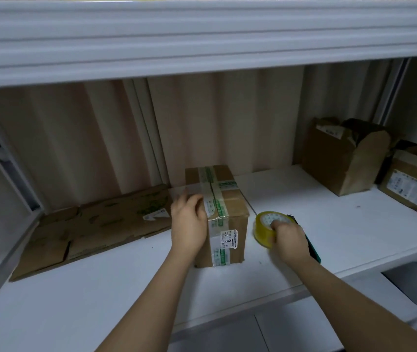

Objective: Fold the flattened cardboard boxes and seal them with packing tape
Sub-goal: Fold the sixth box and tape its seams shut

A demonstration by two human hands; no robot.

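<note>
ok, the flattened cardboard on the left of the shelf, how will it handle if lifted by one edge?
The flattened cardboard will probably sag and hinge at its creases. It is likely light, being thin. Loose flaps at its near corner may swing open.

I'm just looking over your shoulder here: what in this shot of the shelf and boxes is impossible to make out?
All in the head view:
- Left side of the taped box: covered by the left hand.
- Fingertips of the right hand: tucked into the tape roll.
- Dark green object: mostly hidden under that hand and forearm.
- White label on the box: print too small to read.
- Rightmost box: cut off by the frame edge.
</note>
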